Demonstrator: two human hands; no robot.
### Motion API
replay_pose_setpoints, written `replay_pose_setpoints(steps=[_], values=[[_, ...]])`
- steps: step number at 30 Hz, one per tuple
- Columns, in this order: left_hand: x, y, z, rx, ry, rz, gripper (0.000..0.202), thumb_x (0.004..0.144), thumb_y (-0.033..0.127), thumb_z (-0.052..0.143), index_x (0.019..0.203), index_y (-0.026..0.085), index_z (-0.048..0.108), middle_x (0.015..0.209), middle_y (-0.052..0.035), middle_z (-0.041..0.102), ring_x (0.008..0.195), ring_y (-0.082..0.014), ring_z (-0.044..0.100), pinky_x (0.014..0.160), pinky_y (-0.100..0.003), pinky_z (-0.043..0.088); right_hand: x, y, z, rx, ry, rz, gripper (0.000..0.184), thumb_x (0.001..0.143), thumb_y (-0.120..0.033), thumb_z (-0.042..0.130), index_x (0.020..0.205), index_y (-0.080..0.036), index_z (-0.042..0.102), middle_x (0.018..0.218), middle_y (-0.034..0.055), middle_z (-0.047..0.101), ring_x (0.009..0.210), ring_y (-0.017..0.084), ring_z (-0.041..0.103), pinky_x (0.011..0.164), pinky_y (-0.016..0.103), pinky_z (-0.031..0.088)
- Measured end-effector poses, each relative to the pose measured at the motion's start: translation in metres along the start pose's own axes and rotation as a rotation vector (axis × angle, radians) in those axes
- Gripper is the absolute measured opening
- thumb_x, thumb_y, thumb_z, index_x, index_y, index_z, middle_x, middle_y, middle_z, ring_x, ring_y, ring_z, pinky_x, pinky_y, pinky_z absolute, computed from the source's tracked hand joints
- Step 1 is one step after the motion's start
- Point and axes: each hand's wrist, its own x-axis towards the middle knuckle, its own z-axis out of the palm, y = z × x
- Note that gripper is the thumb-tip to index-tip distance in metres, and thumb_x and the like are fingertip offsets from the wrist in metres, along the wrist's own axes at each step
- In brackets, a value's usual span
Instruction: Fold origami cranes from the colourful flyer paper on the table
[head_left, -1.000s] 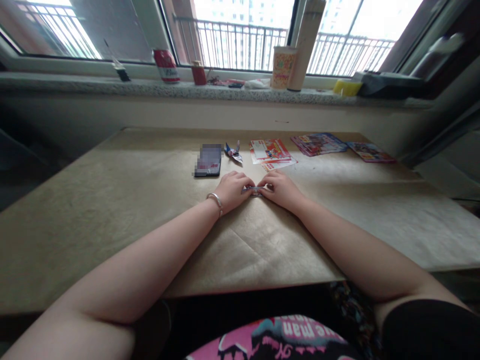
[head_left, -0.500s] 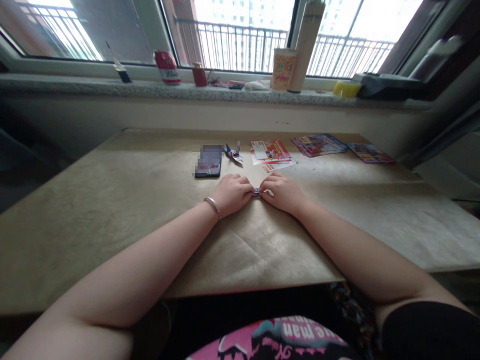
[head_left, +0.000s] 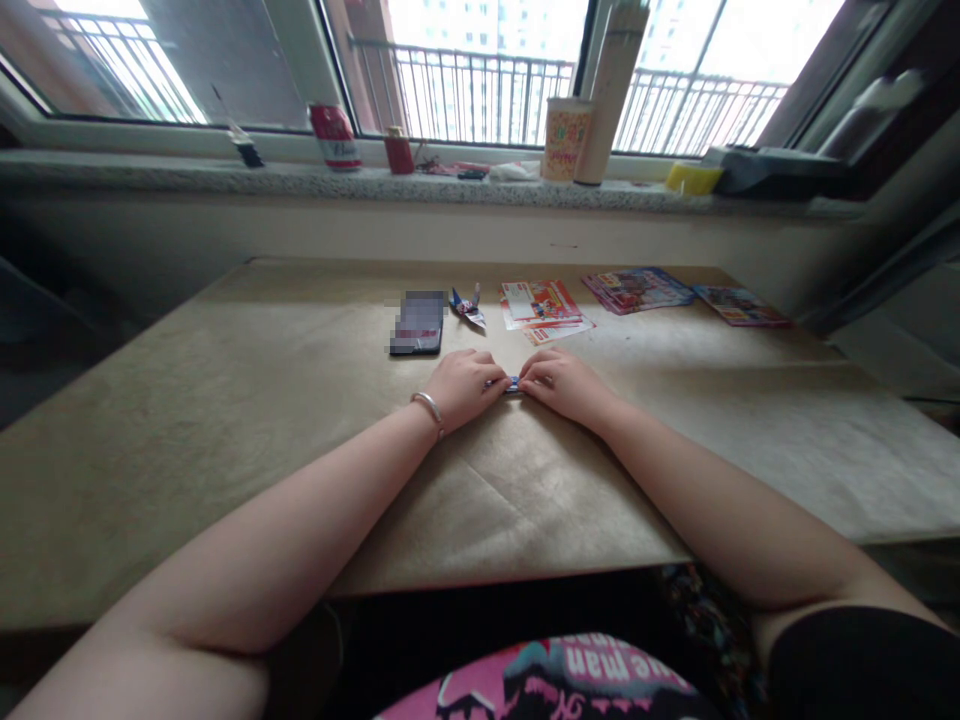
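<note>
Between my two hands, low on the table, is a small folded piece of printed paper, blue and white where it shows. My left hand, with a silver bangle at the wrist, pinches its left end. The right end is pinched by the fingers of my right hand. Most of the paper is hidden under the fingertips. Just beyond my hands lies a folded paper figure with pointed tips, blue, white and red. A dark phone lies to its left.
Red and white printed sheets lie past my right hand. Farther right are a stack of colourful printed sheets and another small pile. The windowsill behind holds a red can, a paper cup and a yellow sponge.
Both hands stay at nearly the same spot, with the fingers shifting slightly on the folded paper. Slightly more of its blue and white side shows now. Everything else lies as before.
</note>
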Motion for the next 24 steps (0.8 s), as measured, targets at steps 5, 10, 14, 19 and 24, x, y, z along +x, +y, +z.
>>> replay_pose_setpoints(steps=[5, 10, 14, 19, 24], values=[[0.000, 0.001, 0.000, -0.071, -0.026, -0.065, 0.025, 0.092, 0.037, 0.056, 0.091, 0.022, 0.075, 0.092, -0.0067, 0.069, 0.089, -0.0222, 0.061, 0.083, -0.035, 0.046, 0.001, 0.001, 0.002, 0.048, 0.007, 0.024, 0.011, 0.084, -0.029, 0.068, 0.077, -0.021, 0.070, 0.094, 0.0052, 0.070, 0.092, 0.019, 0.061, 0.087, 0.033, 0.046], [-0.001, 0.002, 0.001, -0.118, -0.043, -0.123, 0.023, 0.087, 0.039, 0.062, 0.097, 0.022, 0.073, 0.096, -0.0070, 0.067, 0.093, -0.0237, 0.060, 0.086, -0.037, 0.047, 0.001, 0.002, 0.003, 0.052, 0.012, 0.023, 0.011, 0.082, -0.032, 0.069, 0.079, -0.021, 0.070, 0.093, 0.0061, 0.069, 0.091, 0.019, 0.061, 0.086, 0.033, 0.047], [0.000, 0.002, 0.001, -0.125, -0.042, -0.126, 0.022, 0.087, 0.039, 0.062, 0.096, 0.022, 0.073, 0.096, -0.0067, 0.067, 0.093, -0.0234, 0.059, 0.087, -0.037, 0.047, -0.002, 0.000, 0.000, 0.007, 0.000, -0.016, 0.011, 0.082, -0.032, 0.068, 0.083, -0.021, 0.071, 0.095, 0.0059, 0.069, 0.092, 0.019, 0.060, 0.085, 0.032, 0.046], [0.000, -0.002, 0.004, -0.195, -0.017, -0.103, 0.019, 0.086, 0.034, 0.062, 0.093, 0.021, 0.074, 0.092, -0.0062, 0.067, 0.091, -0.0223, 0.060, 0.087, -0.037, 0.047, -0.003, -0.004, -0.010, -0.108, -0.068, -0.108, 0.013, 0.086, -0.032, 0.064, 0.089, -0.022, 0.072, 0.097, 0.0053, 0.069, 0.094, 0.020, 0.059, 0.084, 0.031, 0.044], [0.000, -0.004, 0.003, -0.255, 0.002, -0.086, 0.018, 0.087, 0.030, 0.058, 0.090, 0.021, 0.074, 0.089, -0.0053, 0.067, 0.087, -0.0200, 0.060, 0.086, -0.035, 0.047, -0.002, -0.012, -0.016, -0.271, -0.111, -0.139, 0.016, 0.089, -0.030, 0.060, 0.093, -0.022, 0.072, 0.096, 0.0063, 0.071, 0.093, 0.021, 0.058, 0.080, 0.032, 0.042]])
